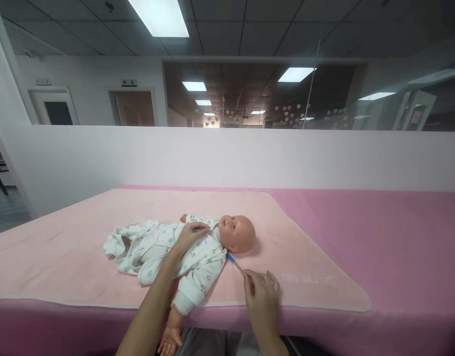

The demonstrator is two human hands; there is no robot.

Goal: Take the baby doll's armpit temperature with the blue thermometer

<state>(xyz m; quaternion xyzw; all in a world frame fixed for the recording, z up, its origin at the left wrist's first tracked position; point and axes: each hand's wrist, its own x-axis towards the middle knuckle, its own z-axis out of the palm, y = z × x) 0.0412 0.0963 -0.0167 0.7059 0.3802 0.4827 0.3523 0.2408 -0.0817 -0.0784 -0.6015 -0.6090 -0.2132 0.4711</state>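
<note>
A bald baby doll (238,233) lies on its back, head to the right, in a white romper (207,254) with a small coloured print. Over its upper chest is my left hand (192,235), fingertips pinched together at the collar beside the neck; the grasped cloth is largely hidden. My right hand (262,294) pinches a thin pale stick with a blue end (231,258). That blue end points up-left and sits close to the doll's near shoulder, below its head. Whether it touches the clothing I cannot tell. The doll's near arm (171,331) hangs over the front edge.
A peach mat (71,242) with a pale border lies under the doll. Beneath it, a pink cover (398,247) spreads over the table. Behind stands a low white partition (250,158) with glass above. Grey-clothed legs (216,342) are below the front edge.
</note>
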